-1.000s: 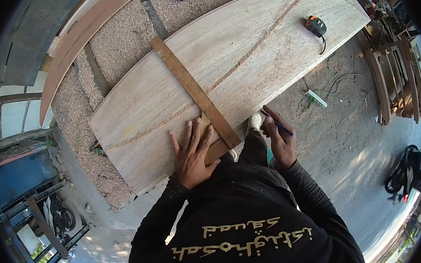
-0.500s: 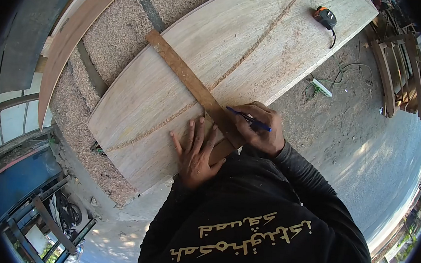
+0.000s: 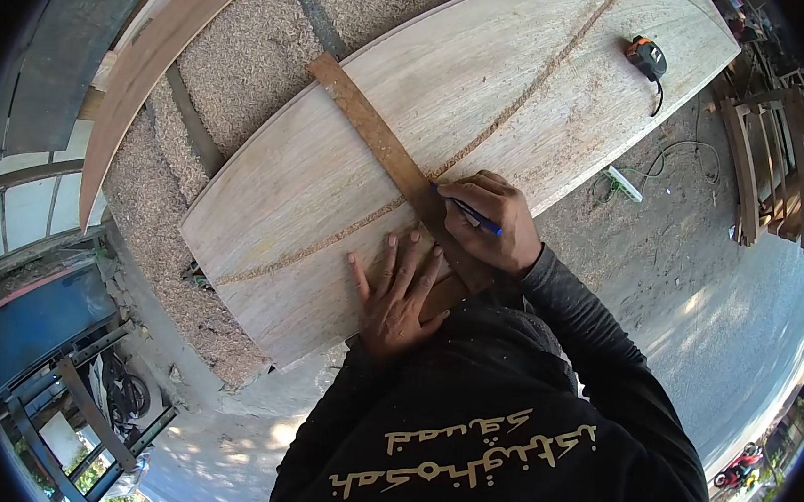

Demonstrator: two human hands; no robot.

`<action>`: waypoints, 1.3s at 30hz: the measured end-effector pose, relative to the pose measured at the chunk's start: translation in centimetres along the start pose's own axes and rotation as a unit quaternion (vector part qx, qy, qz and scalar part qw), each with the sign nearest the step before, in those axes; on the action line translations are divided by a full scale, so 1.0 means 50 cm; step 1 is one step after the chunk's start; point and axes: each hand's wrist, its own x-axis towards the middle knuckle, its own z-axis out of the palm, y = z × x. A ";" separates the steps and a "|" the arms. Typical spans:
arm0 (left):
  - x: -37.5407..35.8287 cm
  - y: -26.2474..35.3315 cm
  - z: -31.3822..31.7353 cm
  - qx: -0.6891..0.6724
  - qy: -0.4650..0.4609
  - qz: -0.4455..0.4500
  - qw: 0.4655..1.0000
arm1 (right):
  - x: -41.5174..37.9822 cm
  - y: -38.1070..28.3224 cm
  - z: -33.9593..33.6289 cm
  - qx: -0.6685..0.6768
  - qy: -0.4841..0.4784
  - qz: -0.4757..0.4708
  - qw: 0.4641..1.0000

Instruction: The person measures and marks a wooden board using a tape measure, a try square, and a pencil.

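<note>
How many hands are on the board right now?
2. The left hand lies flat beside the square; the right hand holds a pen at its edge.

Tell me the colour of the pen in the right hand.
Blue pen, seen in the head view.

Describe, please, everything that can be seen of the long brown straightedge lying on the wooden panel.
The straightedge is a long, flat, narrow strip, brown and rusty-looking, perhaps old metal. It lies flat and diagonally across the pale wooden panel, crossing a trail of sawdust. Its near end joins a thicker wooden stock at the panel's edge. The left hand presses flat beside it there; the right hand, holding a blue pen, rests on it.
</note>
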 end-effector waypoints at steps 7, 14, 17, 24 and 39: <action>0.001 0.006 -0.017 -0.017 0.008 0.002 1.000 | -0.083 -0.050 -0.057 -0.002 -0.049 0.031 0.998; -0.006 0.016 -0.026 -0.021 0.023 0.001 1.000 | -0.221 -0.078 -0.089 0.012 -0.001 0.126 0.992; -0.010 0.015 -0.017 -0.022 0.043 0.010 0.999 | -0.199 -0.048 -0.093 -0.006 0.017 -0.001 1.000; -0.015 0.022 -0.015 -0.016 0.052 0.000 0.999 | -0.185 0.002 -0.068 0.006 -0.023 -0.068 0.997; -0.060 0.101 0.035 0.044 0.185 -0.051 0.980 | -0.292 0.055 -0.157 0.020 -0.038 -0.006 0.999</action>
